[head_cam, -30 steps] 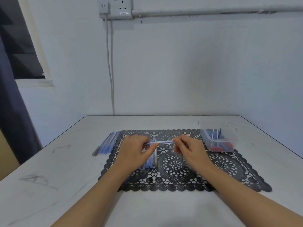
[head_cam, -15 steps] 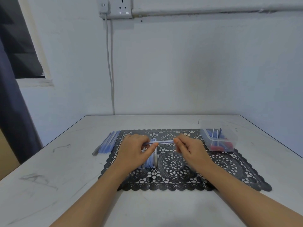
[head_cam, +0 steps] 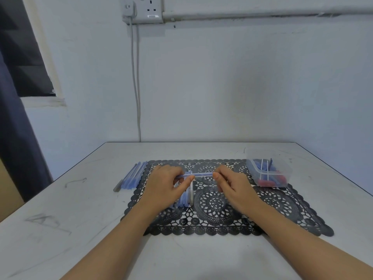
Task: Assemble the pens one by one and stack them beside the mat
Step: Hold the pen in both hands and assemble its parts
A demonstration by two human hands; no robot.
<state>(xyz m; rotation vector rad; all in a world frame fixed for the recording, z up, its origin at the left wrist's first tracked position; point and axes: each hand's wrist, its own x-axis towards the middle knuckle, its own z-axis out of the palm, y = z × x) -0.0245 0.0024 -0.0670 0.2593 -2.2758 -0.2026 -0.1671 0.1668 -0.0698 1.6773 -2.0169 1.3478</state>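
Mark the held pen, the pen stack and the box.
held pen [head_cam: 199, 174]: head view, bare mid-barrel.
pen stack [head_cam: 133, 177]: head view, middle of the barrels.
box [head_cam: 253, 168]: head view, left rim.

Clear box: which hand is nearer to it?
Right. The right hand is just left of the clear box; the left hand is farther left, at the other end of the pen.

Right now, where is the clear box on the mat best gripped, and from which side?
Probably by its two long walls just under the rim, from above and from the right. The clear box stands upright and open on the mat's far right corner, nearest the right hand, with loose pen parts inside.
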